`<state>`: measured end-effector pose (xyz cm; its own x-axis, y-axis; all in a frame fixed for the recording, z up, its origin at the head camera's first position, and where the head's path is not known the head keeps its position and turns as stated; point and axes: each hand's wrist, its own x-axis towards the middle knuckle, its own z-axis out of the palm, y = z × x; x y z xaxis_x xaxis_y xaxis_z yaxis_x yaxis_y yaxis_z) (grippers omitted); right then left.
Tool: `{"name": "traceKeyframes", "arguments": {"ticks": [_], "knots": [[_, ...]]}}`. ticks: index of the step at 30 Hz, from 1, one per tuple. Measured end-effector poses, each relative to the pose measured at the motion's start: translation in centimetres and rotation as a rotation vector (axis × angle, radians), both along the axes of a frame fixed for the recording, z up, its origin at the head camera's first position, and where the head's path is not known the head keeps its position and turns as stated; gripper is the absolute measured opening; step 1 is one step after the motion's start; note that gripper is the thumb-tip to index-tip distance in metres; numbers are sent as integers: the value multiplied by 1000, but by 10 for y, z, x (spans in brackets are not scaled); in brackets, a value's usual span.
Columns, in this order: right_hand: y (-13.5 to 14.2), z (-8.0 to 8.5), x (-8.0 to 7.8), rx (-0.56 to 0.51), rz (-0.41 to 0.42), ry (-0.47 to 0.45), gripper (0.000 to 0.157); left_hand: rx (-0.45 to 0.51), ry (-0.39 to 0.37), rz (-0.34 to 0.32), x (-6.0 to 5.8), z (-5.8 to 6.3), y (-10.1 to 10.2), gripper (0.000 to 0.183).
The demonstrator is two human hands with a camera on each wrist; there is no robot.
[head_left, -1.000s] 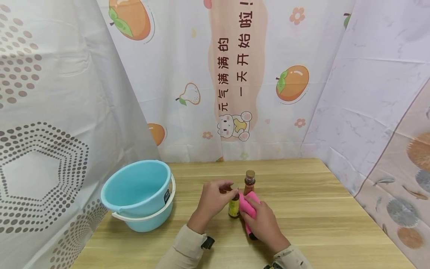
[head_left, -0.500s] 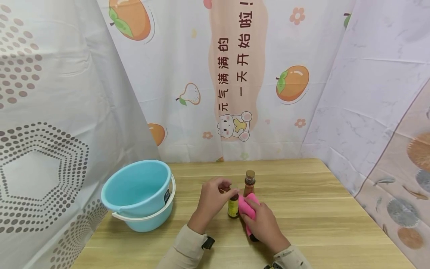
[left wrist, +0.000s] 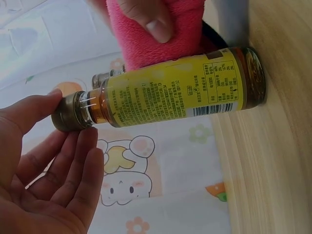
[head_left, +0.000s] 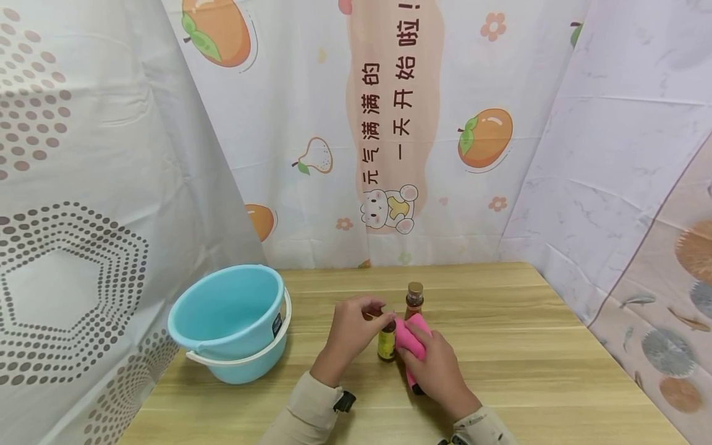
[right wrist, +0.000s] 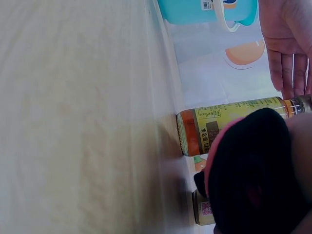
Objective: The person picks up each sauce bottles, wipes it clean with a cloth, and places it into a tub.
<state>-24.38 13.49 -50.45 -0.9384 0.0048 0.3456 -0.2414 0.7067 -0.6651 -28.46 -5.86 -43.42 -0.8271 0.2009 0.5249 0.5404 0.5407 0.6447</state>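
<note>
Pinching the cap (left wrist: 69,113), the left hand (head_left: 350,330) holds the yellow-labelled bottle (left wrist: 161,95) upright on the bench (head_left: 500,334); just rightward, the right hand (head_left: 439,368) grips a pink cloth (head_left: 410,342) against it. The cloth sits slightly higher than half a second ago, suggesting rubbing is under way.

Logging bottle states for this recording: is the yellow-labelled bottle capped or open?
Capped: the left-wrist view shows the cap, pinched by the left hand, on the yellow-labelled bottle. Its tightness cannot be told.
</note>
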Motion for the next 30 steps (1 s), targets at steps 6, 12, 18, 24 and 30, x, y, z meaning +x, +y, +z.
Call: {"name": "traceKeyframes", "arguments": {"ticks": [6, 12, 18, 24, 30], "knots": [[-1, 1, -1, -35, -10, 63, 56, 1, 7, -34, -2, -1, -1, 25], [-1, 2, -2, -78, -8, 121, 58, 8, -8, -60, -1, 0, -1, 23], [-2, 5, 1, -118, -8, 145, 58, 18, -20, -84, 0, 1, 0, 23], [-3, 7, 1, -98, -4, 83, 57, 15, -25, -94, -1, 0, -1, 27], [-2, 6, 1, -70, 5, 37, 57, 11, -9, -95, 0, 1, -1, 24]]}}
